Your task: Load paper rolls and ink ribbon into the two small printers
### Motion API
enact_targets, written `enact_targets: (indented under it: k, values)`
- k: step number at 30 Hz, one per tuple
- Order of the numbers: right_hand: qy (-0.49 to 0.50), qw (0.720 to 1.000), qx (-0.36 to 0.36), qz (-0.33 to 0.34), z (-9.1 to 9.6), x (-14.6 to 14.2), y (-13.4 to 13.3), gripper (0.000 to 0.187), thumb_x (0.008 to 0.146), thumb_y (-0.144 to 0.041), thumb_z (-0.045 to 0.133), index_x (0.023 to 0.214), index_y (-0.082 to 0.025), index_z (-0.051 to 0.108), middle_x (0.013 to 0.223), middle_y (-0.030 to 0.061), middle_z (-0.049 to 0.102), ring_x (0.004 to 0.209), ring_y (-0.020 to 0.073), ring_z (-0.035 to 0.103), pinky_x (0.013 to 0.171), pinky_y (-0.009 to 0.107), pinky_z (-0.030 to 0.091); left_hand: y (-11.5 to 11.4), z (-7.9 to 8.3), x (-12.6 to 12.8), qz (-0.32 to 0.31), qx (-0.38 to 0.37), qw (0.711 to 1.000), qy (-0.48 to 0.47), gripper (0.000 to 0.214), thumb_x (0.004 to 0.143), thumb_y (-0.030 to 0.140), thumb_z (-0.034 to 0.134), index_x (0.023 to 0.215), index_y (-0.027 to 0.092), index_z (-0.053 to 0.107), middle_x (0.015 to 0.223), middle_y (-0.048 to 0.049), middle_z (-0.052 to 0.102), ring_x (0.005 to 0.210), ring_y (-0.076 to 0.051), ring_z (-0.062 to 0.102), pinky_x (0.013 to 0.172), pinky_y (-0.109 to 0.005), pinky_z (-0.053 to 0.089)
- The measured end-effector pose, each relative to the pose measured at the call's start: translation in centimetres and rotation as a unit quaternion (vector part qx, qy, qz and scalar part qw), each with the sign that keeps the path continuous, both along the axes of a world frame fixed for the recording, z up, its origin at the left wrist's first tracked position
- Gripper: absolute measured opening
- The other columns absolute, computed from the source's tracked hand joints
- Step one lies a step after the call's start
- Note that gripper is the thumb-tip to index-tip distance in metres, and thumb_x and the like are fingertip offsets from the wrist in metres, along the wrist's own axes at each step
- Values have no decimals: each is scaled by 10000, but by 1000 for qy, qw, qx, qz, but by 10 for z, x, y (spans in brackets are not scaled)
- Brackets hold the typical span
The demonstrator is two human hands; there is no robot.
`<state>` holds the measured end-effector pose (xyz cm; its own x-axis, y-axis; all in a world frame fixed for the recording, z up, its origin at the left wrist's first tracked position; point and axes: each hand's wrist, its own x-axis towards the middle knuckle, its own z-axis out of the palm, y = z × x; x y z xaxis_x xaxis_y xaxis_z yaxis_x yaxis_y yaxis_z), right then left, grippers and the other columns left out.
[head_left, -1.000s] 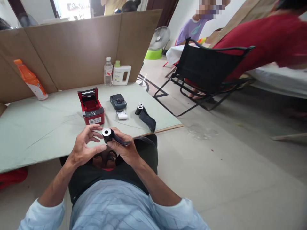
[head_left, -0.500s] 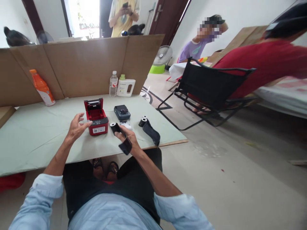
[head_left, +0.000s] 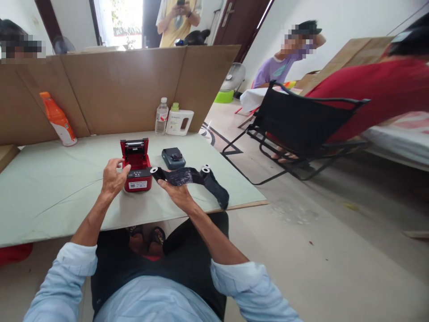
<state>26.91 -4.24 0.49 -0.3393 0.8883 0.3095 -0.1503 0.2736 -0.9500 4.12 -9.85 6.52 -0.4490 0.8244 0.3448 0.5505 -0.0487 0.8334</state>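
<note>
A red and black label printer (head_left: 138, 183) sits on the table with its lid raised. My left hand (head_left: 114, 178) is at the printer's left side, thumb and fingers apart, holding nothing; whether it touches the casing I cannot tell. Just right of the printer, my right hand (head_left: 177, 194) grips a small black roll (head_left: 157, 173) with a white core end. From that roll a loose dark strip (head_left: 182, 175) runs to the right above the hand. Farther right lie more white-cored rolls (head_left: 205, 169) beside a dark cloth-like piece (head_left: 216, 192). Behind my right hand stands a small dark grey device (head_left: 173, 158).
A cardboard panel (head_left: 124, 89) closes off the table's far side. In front of it are an orange bottle (head_left: 58, 120), a clear water bottle (head_left: 161, 117) and a white jug (head_left: 180, 123). A black folding chair (head_left: 308, 120) and people are to the right.
My right hand has moved the roll slightly up and left, close to the printer, and the dark strip now stretches out to the right. My left hand has shifted right, its fingers more curled.
</note>
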Motion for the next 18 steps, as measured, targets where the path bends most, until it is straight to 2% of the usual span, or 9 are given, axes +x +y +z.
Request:
enact_targets:
  k: [2,4,8,12,16,18]
  values:
    - [-25,996,89,16,11,7,-8,392,896,-467,769,1232,-265,749,1184,56,752,1166,265,664,1122,488,504,-13,13,10,-58,-11,998,-26,358,836,507,717,952,170,742,986,-85,762,917,-234,703,858,-375,564]
    - [-37,983,174,50,21,9,-19,316,939,-404,738,1226,-273,755,1214,57,750,1160,253,668,1113,467,507,-28,25,20,-121,-42,989,-75,384,815,531,752,913,161,742,893,-70,765,869,-223,706,832,-353,554]
    - [-30,957,278,79,34,5,-42,311,979,-285,699,1288,-293,734,1223,61,752,1160,239,666,1083,443,521,-56,36,34,-167,-42,971,-163,424,768,532,833,944,158,736,912,-64,768,869,-210,706,789,-317,547]
    - [-44,944,316,89,42,4,-56,370,997,-241,672,1360,-305,700,1253,71,733,1193,247,646,1080,447,522,-70,31,40,-225,-43,935,-272,457,757,529,874,994,161,741,906,-48,752,815,-169,679,744,-281,543]
    - [-48,931,347,104,49,10,-67,407,991,-249,699,1396,-287,675,1244,83,724,1189,244,638,1069,437,530,-79,17,48,-306,-48,856,-415,531,701,515,934,1050,167,736,970,-56,758,850,-178,700,763,-294,569]
    - [-52,924,362,112,49,14,-71,420,994,-252,701,1411,-278,662,1242,90,727,1177,241,645,1060,434,539,-85,10,54,-324,-42,829,-454,560,666,469,971,1072,163,736,957,-55,769,836,-165,707,765,-272,559]
